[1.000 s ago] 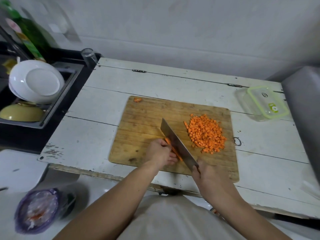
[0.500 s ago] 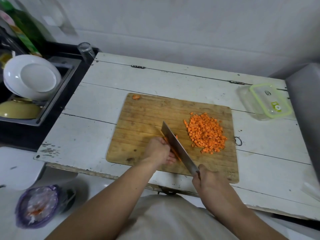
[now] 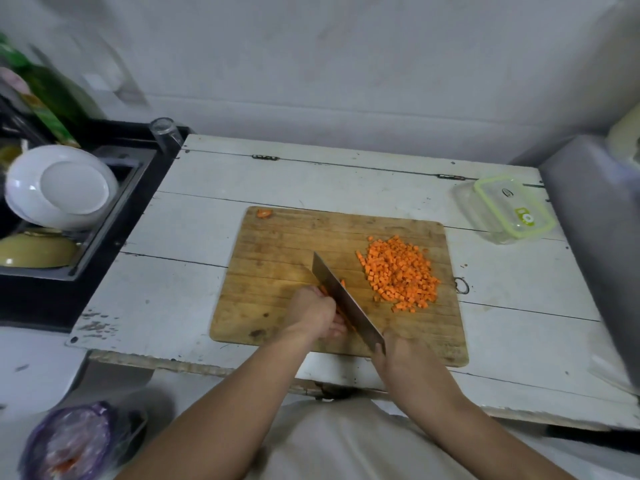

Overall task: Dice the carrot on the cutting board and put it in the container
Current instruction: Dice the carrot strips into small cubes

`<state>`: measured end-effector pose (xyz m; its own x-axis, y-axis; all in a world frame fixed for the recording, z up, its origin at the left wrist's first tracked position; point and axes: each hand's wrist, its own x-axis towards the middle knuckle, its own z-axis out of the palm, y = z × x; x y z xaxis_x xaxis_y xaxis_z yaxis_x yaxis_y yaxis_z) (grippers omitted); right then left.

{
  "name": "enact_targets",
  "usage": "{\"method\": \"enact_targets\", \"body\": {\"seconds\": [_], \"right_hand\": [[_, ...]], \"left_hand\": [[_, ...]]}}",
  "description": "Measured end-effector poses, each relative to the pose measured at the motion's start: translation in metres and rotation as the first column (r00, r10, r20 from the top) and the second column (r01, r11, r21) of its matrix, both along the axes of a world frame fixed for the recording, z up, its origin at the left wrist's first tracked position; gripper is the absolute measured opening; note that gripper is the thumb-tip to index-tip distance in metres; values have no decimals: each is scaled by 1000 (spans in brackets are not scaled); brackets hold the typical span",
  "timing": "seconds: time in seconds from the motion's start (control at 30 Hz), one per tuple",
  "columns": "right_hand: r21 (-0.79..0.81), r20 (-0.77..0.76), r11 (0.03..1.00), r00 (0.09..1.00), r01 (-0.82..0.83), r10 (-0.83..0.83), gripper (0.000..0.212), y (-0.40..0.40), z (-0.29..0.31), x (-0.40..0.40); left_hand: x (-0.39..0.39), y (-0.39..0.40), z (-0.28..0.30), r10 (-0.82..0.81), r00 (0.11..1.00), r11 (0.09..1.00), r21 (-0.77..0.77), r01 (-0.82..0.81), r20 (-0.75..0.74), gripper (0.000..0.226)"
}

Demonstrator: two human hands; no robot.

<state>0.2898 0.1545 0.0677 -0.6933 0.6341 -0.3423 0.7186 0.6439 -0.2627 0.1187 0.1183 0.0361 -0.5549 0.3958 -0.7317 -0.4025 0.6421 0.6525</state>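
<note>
A wooden cutting board (image 3: 277, 258) lies on the white table. A heap of diced carrot (image 3: 398, 271) covers its right part. My left hand (image 3: 313, 315) holds down thin carrot strips (image 3: 341, 313) near the board's front edge, fingers curled over them. My right hand (image 3: 396, 355) grips the handle of a cleaver (image 3: 341, 301), whose blade rests against the left hand's knuckles and cuts into the strips. A clear container (image 3: 485, 223) with a green-rimmed lid (image 3: 512, 207) propped on it sits at the table's far right.
A carrot end (image 3: 264, 213) lies at the board's far left corner. A sink (image 3: 114, 202) on the left holds a white plate (image 3: 62, 187) and a yellow bowl (image 3: 38, 251). A glass (image 3: 165, 133) stands by the table's corner. A grey appliance (image 3: 595, 244) borders the right.
The cleaver has kept chopping, its blade shifted a little along the strips toward my left hand. The camera view drifted slightly. The diced heap is unchanged.
</note>
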Motion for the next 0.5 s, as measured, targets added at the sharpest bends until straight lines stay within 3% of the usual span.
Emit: {"method": "enact_targets", "body": {"seconds": [0.1,0.2,0.37,0.5], "right_hand": [[24,23,1000,1000,-10,10,23,-4,-2,-10],[56,-7,993,995,100,-100,15,-4,-4,-30],[-79,-16,981,984,175,-177,27,2,-4,-5],[-198,-79,961,974,195,-214,22,14,-1,-1]], "left_hand": [[-1,2,-1,-3,1000,1000,-19,3,-21,16],[1,1,-1,-21,999,999,-33,19,-42,12],[4,2,1,7,999,1000,-19,-7,-33,27],[3,-1,3,-32,997,999,-28,31,-63,22]]}}
